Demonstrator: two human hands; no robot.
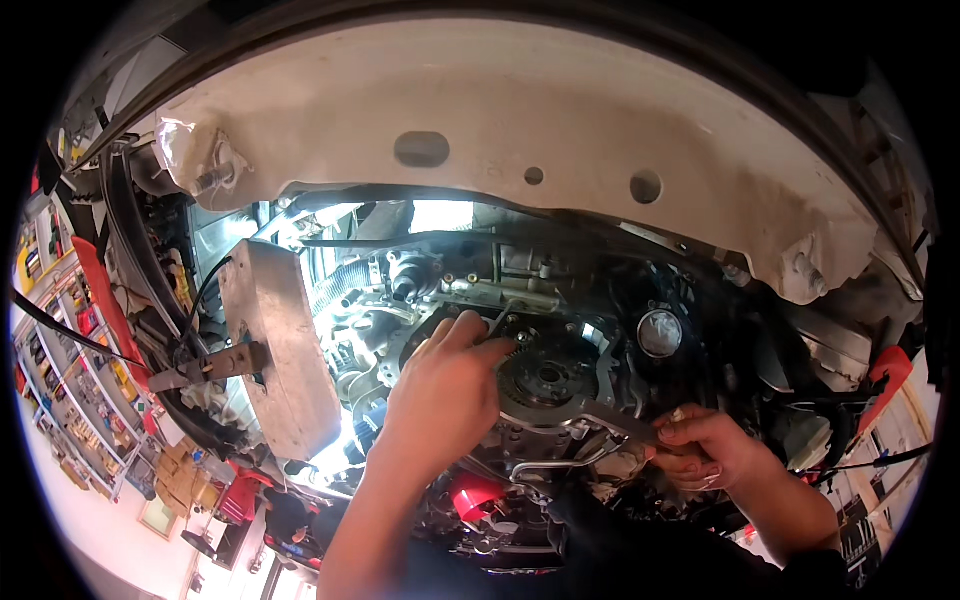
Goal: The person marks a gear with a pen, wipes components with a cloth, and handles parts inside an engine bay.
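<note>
In the middle of an engine sits a dark round toothed wheel [549, 374] with a hub at its centre. My left hand [440, 395] reaches over the wheel's upper left side, its fingers closed round a thin metal tool [501, 319]; most of that tool is hidden by the fingers. At the lower right, my right hand [708, 448] is closed on a flat grey metal wrench-like bar [622, 421]. The far end of this bar meets the lower right edge of the wheel. Both forearms come in from below.
A pale body panel [490, 110] with holes arches over the engine. Left of the engine hangs a wooden block [285, 350] with a metal bracket. A round metal-rimmed opening [660, 333] lies to the right, and a red part [474, 496] below. Shelves [75, 375] stand far left.
</note>
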